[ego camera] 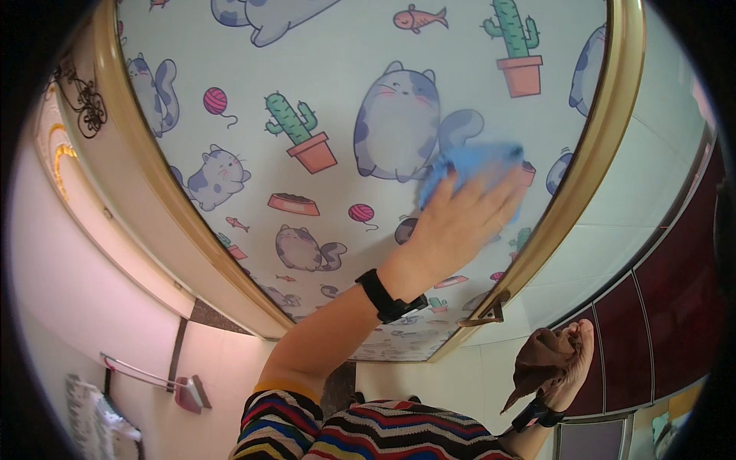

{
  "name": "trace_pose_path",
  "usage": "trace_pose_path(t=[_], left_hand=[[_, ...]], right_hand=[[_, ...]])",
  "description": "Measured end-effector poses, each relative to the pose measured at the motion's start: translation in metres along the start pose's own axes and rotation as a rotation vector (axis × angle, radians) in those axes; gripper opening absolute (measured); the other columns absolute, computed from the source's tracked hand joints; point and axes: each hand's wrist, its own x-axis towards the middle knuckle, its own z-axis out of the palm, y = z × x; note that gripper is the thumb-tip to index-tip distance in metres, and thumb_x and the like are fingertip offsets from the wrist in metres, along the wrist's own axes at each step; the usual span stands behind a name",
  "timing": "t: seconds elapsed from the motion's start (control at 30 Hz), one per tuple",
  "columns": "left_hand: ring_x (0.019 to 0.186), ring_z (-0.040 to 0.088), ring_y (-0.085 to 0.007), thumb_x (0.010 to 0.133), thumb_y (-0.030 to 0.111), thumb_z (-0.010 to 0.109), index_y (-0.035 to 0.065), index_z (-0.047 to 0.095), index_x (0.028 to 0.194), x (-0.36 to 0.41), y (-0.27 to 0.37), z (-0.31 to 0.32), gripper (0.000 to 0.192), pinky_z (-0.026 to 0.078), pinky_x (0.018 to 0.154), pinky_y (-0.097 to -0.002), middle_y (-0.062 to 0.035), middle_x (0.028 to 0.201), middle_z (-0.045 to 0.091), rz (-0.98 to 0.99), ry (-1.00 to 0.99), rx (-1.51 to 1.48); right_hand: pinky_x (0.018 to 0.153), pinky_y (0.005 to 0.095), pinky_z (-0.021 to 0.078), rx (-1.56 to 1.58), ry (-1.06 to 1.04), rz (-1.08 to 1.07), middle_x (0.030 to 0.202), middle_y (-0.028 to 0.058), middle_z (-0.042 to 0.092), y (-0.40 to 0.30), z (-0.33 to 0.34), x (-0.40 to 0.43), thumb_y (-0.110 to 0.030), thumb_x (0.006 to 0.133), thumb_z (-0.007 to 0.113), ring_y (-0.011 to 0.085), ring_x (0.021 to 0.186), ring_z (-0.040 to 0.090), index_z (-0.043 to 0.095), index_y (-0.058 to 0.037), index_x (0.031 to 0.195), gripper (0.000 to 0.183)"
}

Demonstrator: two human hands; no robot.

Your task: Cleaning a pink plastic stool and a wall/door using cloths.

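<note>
My left hand (460, 213) presses a blue cloth (477, 158) flat against the door panel (322, 57), with the fingers spread over it. Hand and cloth are slightly blurred. The panel is white, printed with grey cats, potted cacti, yarn balls and fish, and set in a gold-coloured frame (609, 109). Lower on the right, my right hand (575, 356) grips a crumpled brown cloth (537, 359), apart from the door. The door's lever handle (486, 315) lies between the two hands, nearer the right one. Each wrist wears a black band.
Dark red cabinet fronts (624, 339) and pale wall tiles (609, 247) stand at the right. To the left is a doorway with a black scroll ornament (89, 106). A long-handled dustpan (190, 394) is on the light floor (230, 368) at lower left.
</note>
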Motion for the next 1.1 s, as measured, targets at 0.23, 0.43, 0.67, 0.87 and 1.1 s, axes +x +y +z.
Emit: trace_pose_path(t=[0.23, 0.43, 0.67, 0.87, 1.1], left_hand=[[0.121, 0.046, -0.0198, 0.081, 0.02, 0.063, 0.0229, 0.054, 0.136, -0.096, 0.003, 0.009, 0.056, 0.034, 0.1, -0.0528, -0.0034, 0.149, 0.041, -0.071, -0.116, 0.109], [0.14, 0.03, -0.0407, 0.076, 0.007, 0.069, 0.0122, 0.053, 0.138, -0.195, -0.045, -0.017, 0.064, 0.023, 0.112, -0.0584, -0.0184, 0.154, 0.03, -0.64, -0.044, 0.068], [0.142, 0.022, -0.0471, 0.089, 0.006, 0.062, -0.0014, 0.028, 0.149, -0.266, -0.079, -0.03, 0.069, 0.021, 0.116, -0.0496, -0.0292, 0.156, 0.016, -1.008, 0.175, 0.0], [0.135, 0.035, -0.0412, 0.101, 0.022, 0.049, -0.0061, 0.018, 0.148, -0.301, -0.025, 0.019, 0.063, 0.031, 0.11, -0.0458, -0.0298, 0.148, 0.028, -1.315, 0.308, -0.014], [0.123, 0.046, -0.0275, 0.1, 0.016, 0.052, -0.006, 0.027, 0.141, -0.266, 0.047, 0.041, 0.053, 0.035, 0.107, -0.0397, -0.0209, 0.136, 0.042, -1.834, 0.334, -0.977]], right_hand=[[0.067, 0.0245, 0.0479, 0.028, 0.022, 0.034, 0.084, 0.0015, 0.058, 0.001, -0.015, 0.005, -0.022, 0.098, 0.058, 0.0109, 0.075, 0.055, 0.057, -0.0099, 0.096, 0.013], [0.069, 0.0256, 0.0496, 0.033, 0.049, 0.089, 0.084, 0.0004, 0.059, 0.006, -0.019, 0.011, -0.023, 0.098, 0.059, 0.0118, 0.076, 0.057, 0.057, -0.011, 0.095, 0.013], [0.071, 0.0272, 0.0521, 0.024, -0.05, 0.121, 0.085, 0.0005, 0.059, 0.02, -0.017, 0.013, -0.024, 0.099, 0.057, 0.0128, 0.075, 0.06, 0.057, -0.0109, 0.095, 0.014], [0.067, 0.025, 0.0521, 0.039, -0.037, 0.18, 0.082, -0.0002, 0.062, 0.029, -0.016, 0.016, -0.025, 0.098, 0.058, 0.0117, 0.071, 0.06, 0.06, -0.01, 0.092, 0.017], [0.069, 0.0259, 0.0542, 0.056, 0.033, 0.143, 0.081, -0.0001, 0.066, 0.022, -0.016, 0.009, -0.025, 0.096, 0.062, 0.0116, 0.072, 0.064, 0.065, -0.0105, 0.086, 0.018]])
